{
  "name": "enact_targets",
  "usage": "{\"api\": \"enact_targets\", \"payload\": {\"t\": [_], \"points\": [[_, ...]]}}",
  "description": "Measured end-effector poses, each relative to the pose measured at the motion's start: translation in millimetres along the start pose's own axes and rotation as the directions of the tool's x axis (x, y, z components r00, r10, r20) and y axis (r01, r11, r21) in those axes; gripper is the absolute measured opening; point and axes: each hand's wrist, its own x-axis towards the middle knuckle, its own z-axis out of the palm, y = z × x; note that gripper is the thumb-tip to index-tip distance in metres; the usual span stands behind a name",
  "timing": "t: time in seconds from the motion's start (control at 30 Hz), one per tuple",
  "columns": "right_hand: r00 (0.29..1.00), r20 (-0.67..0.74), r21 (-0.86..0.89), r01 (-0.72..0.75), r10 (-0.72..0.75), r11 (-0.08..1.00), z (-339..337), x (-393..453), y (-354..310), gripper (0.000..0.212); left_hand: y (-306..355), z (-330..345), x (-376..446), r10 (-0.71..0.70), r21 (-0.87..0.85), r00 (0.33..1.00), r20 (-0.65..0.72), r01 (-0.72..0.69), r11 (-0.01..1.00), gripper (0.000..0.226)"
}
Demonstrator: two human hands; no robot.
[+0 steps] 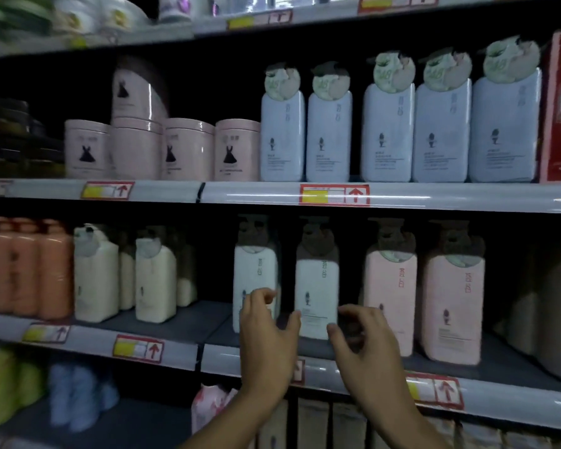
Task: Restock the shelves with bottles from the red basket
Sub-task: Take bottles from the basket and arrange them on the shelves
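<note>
1. White pump bottle (318, 296), dark collar and pump head, stands upright on the middle shelf (214, 322), between a second white bottle (255, 280) to its left and two pink bottles (391, 299) to its right.
2. Left hand (268, 345) is raised in front of the gap between the two white bottles; its thumb lies against the left edge of the white pump bottle, fingers curled towards the second white bottle. The frame is blurred, so I cannot tell whether it is grasping.
3. Right hand (365, 338) sits at the lower right edge of the same bottle, fingers curled; whether it grips is likewise unclear.
4. Upper shelf carries pale blue bottles (387, 131) and pink jars (188, 150).
5. Red basket is out of view.
</note>
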Motion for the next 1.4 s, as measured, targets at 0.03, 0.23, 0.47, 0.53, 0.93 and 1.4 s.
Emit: {"api": "enact_targets", "payload": {"t": [0.03, 0.23, 0.47, 0.53, 0.93, 1.4], "points": [[0.999, 0.033, 0.001, -0.03, 0.03, 1.0, 9.0, -1.2, -1.1, 0.024, -10.5, -8.6, 5.3, -0.009, 0.016, 1.0, -0.011, 0.009, 1.0, 0.036], [0.992, 0.051, 0.058, -0.115, 0.112, 0.992, 52.1, -2.5, -11.9, 0.034, -48.4, -32.6, 41.5, -0.047, 0.072, 0.999, -0.022, 0.049, 0.996, 0.03], [0.985, 0.038, 0.087, -0.168, 0.166, 0.982, 69.9, 13.0, -19.4, 0.032, -67.1, -24.6, 68.1, -0.072, 0.071, 0.995, 0.062, 0.068, 0.995, 0.034], [0.985, 0.033, 0.097, -0.17, 0.167, 0.981, 74.0, 15.1, -21.6, 0.032, -70.1, -20.8, 72.1, -0.086, 0.071, 0.994, 0.069, 0.081, 0.994, 0.032], [0.99, 0.035, 0.053, -0.138, 0.136, 0.989, 88.5, -4.9, -26.2, 0.033, -78.8, -53.4, 60.9, -0.076, -0.009, 0.988, 0.138, 0.078, 0.997, 0.032], [0.971, 0.234, 0.141, -0.082, 0.048, 0.987, 198.3, -45.3, -104.2, 0.034, -181.9, -219.3, 96.7, -0.039, 0.086, 0.973, -0.227, 0.06, 0.994, 0.031]]}}
